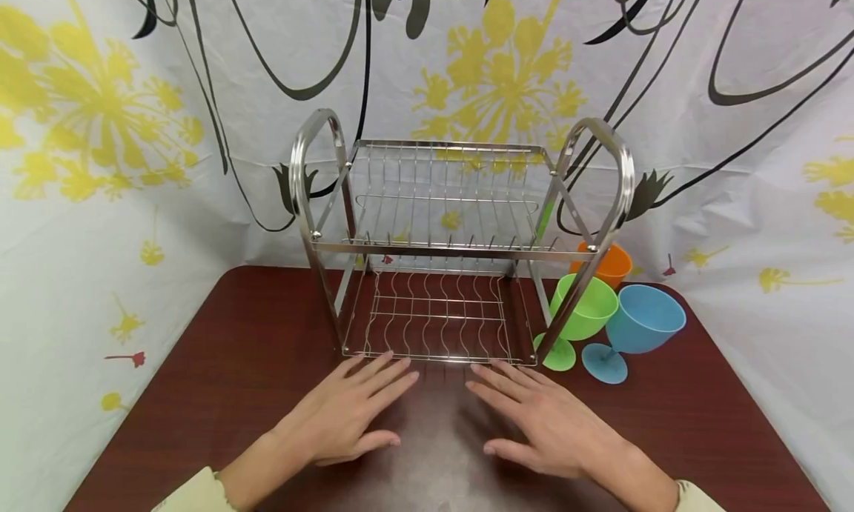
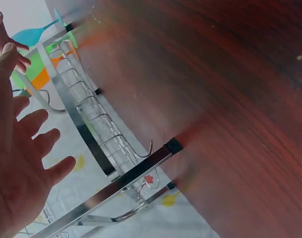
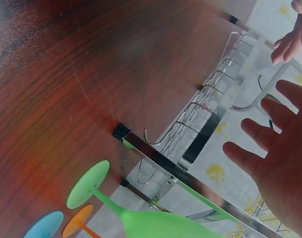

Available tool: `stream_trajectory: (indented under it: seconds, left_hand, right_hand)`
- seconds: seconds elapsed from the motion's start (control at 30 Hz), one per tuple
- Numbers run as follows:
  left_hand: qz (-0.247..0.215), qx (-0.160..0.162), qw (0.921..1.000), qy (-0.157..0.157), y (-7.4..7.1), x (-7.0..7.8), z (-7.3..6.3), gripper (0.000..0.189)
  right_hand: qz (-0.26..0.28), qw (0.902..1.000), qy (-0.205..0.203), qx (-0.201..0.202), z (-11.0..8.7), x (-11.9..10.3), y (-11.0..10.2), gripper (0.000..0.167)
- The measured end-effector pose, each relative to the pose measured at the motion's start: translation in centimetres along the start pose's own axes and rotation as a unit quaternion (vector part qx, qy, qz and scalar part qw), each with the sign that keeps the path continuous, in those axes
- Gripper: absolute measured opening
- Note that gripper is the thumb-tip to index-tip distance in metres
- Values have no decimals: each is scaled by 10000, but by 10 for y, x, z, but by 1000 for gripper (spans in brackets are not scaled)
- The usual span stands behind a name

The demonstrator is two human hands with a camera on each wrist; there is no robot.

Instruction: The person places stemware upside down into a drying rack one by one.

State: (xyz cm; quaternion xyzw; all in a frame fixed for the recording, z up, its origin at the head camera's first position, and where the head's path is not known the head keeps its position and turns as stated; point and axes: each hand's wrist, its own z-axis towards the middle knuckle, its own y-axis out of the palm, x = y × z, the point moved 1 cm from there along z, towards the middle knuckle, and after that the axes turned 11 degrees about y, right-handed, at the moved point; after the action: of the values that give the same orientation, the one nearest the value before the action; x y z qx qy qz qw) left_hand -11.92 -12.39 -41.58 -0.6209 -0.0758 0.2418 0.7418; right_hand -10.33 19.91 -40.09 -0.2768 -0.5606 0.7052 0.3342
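A two-tier metal dish rack (image 1: 454, 251) stands on the dark red wooden table, its wire shelves bare. My left hand (image 1: 350, 408) is held before the rack's front left, palm down with fingers extended and thumb apart. Mirroring it, my right hand (image 1: 547, 423) lies before the front right, fingers straight. Neither holds anything; whether the fingertips touch the lower front edge, I cannot tell. Right of the rack stand a green goblet (image 1: 584, 308), a blue goblet (image 1: 644, 319) and an orange goblet (image 1: 610, 266), the orange one partly hidden behind the green.
The table (image 1: 220, 393) reaches back to a white cloth (image 1: 220, 127) printed with yellow flowers and dark stems, which hangs behind and at both sides. Black feet (image 3: 122, 131) cap the rack's legs. The goblets sit close against the rack's right legs.
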Motion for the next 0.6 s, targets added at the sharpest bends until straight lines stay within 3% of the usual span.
stream_trajectory:
  seconds: [0.37,0.6]
  left_hand:
    - [83,57,9999,-66,-6,-7,1,72]
    - [181,550,9982,-163,-8,-13,4,69]
  right_hand:
    - [182,9984,-185,505,5,2,-10,64]
    - [243,9977,-26,630,10,10,-24,65]
